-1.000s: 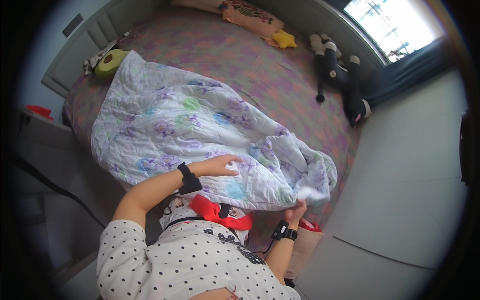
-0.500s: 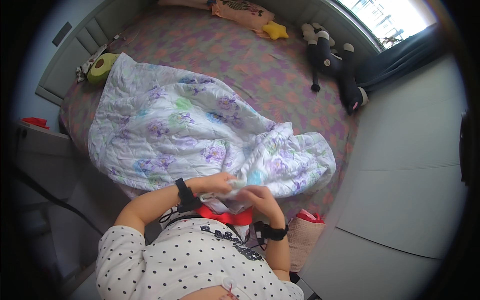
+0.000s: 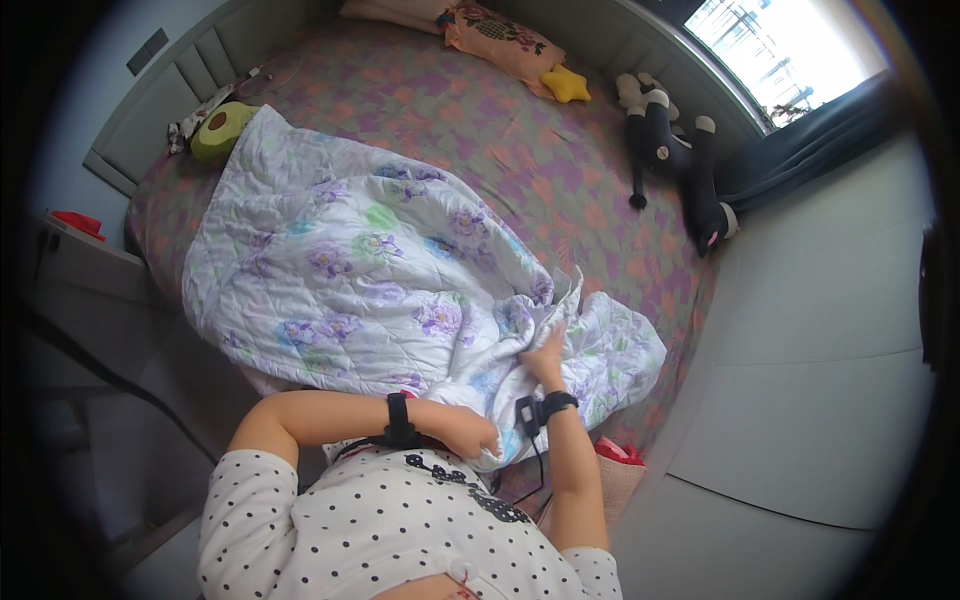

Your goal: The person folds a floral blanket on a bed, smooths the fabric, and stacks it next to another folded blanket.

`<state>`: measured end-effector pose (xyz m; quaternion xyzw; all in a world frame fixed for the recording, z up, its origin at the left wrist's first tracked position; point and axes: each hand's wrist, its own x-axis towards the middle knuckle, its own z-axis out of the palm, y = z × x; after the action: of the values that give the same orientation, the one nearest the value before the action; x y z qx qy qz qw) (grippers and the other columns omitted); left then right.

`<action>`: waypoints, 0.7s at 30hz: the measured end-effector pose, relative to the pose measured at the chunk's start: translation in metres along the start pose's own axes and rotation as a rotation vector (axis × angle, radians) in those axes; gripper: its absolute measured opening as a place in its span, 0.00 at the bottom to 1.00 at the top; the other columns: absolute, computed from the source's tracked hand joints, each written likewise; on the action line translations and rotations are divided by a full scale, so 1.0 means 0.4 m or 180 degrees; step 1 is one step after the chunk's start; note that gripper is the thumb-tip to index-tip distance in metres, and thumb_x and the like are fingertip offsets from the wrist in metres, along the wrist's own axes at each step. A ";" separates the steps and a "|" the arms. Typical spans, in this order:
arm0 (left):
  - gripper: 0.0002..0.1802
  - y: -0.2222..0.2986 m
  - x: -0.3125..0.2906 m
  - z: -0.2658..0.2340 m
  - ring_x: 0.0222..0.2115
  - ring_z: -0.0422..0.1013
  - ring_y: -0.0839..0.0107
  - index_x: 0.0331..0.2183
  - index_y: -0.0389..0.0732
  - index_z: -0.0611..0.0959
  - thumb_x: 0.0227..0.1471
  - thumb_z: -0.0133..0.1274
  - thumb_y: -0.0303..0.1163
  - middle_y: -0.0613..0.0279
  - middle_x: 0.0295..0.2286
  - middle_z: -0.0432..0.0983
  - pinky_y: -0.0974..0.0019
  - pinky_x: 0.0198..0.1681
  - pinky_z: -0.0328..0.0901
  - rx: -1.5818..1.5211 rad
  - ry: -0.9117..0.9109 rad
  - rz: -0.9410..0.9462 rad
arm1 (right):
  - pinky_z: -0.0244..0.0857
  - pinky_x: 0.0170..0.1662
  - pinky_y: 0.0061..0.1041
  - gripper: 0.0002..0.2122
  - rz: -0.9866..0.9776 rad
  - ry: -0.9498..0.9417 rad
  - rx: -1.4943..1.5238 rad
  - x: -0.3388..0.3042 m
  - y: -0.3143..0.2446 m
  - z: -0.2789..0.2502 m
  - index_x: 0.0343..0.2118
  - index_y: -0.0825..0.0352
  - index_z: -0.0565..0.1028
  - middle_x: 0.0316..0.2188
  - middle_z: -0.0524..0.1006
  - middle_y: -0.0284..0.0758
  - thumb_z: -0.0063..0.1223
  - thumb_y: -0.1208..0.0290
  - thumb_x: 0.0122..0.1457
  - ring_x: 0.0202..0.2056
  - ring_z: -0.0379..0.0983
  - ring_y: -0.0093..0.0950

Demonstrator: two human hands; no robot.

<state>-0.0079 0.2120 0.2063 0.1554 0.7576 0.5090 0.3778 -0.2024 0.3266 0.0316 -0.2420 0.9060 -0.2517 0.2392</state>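
A white quilt (image 3: 330, 265) with purple, blue and green flowers lies across the bed, spread flat on the left and bunched into folds on the right. Close to my body, my left hand (image 3: 468, 430) is closed on the quilt's near edge. Farther out and to the right, my right hand (image 3: 545, 360) grips a raised fold of the same quilt, its fingertips partly hidden by the cloth. Both wrists wear black bands, and a cord hangs from the right one.
The bed sheet (image 3: 400, 120) is patterned in purple and orange. An avocado cushion (image 3: 222, 132) rests at the quilt's far left corner. Beyond lie an orange pillow (image 3: 503, 45), a yellow star cushion (image 3: 567, 84) and a dark plush animal (image 3: 665, 150). A pink bag (image 3: 620, 475) stands by the bed's near right.
My right hand has reached forward and right onto the bunched folds. My left hand has come down nearer my body with the quilt's edge, covering the red cloth seen earlier at my waist.
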 end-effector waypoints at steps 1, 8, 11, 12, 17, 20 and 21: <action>0.26 0.000 -0.009 -0.003 0.25 0.71 0.64 0.41 0.43 0.75 0.33 0.41 0.26 0.52 0.28 0.74 0.65 0.29 0.63 -0.0010 0.0009 -0.0083 | 0.47 0.51 0.28 0.35 -0.0123 0.0291 0.0408 0.018 0.063 -0.046 0.47 0.69 0.51 0.43 0.54 0.51 0.56 0.71 0.33 0.45 0.54 0.40; 0.39 -0.064 -0.013 -0.028 0.25 0.65 0.67 0.52 0.49 0.53 0.33 0.45 0.27 0.57 0.30 0.65 0.70 0.29 0.61 -0.2154 0.0854 0.0685 | 0.63 0.34 0.25 0.08 -0.0136 0.2272 0.3605 -0.293 0.354 -0.461 0.26 0.70 0.71 0.25 0.70 0.32 0.42 0.70 0.50 0.29 0.66 0.23; 0.37 -0.110 0.018 -0.051 0.31 0.67 0.61 0.50 0.46 0.58 0.33 0.47 0.29 0.52 0.31 0.68 0.65 0.32 0.62 -0.0783 0.1125 0.0245 | 0.63 0.34 0.25 0.09 0.1116 0.2576 0.3597 -0.477 0.396 -0.489 0.28 0.70 0.71 0.25 0.71 0.33 0.41 0.70 0.51 0.30 0.67 0.23; 0.34 -0.118 0.031 -0.054 0.32 0.67 0.58 0.48 0.45 0.62 0.33 0.48 0.30 0.50 0.31 0.69 0.62 0.33 0.62 -0.0240 0.0827 0.0197 | 0.63 0.34 0.25 0.09 0.1456 0.2525 0.3507 -0.515 0.408 -0.470 0.28 0.70 0.71 0.26 0.71 0.33 0.41 0.69 0.51 0.30 0.67 0.23; 0.23 -0.111 0.090 0.012 0.34 0.67 0.54 0.39 0.40 0.72 0.35 0.49 0.34 0.49 0.32 0.70 0.57 0.36 0.61 0.0571 0.0185 0.0169 | 0.64 0.34 0.25 0.11 0.2751 0.1859 0.3316 -0.612 0.480 -0.309 0.32 0.70 0.70 0.27 0.71 0.34 0.40 0.68 0.53 0.30 0.67 0.24; 0.23 -0.131 0.120 0.053 0.34 0.67 0.54 0.39 0.41 0.72 0.36 0.48 0.34 0.49 0.32 0.70 0.57 0.36 0.61 0.0624 0.0205 0.0178 | 0.64 0.34 0.26 0.12 0.3031 0.1493 0.3315 -0.636 0.536 -0.255 0.34 0.71 0.69 0.28 0.71 0.34 0.39 0.68 0.54 0.30 0.68 0.24; 0.24 -0.148 0.129 0.057 0.34 0.67 0.54 0.41 0.41 0.70 0.36 0.48 0.33 0.49 0.31 0.70 0.58 0.36 0.61 0.0625 0.0197 0.0363 | 0.64 0.34 0.26 0.12 0.3054 0.1410 0.3318 -0.636 0.550 -0.250 0.34 0.71 0.69 0.28 0.71 0.35 0.39 0.67 0.54 0.30 0.68 0.24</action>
<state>-0.0169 0.2332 0.1279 0.2186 0.8051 0.4576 0.3077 -0.1324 0.6691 0.0611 0.3817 0.7023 -0.5599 0.2184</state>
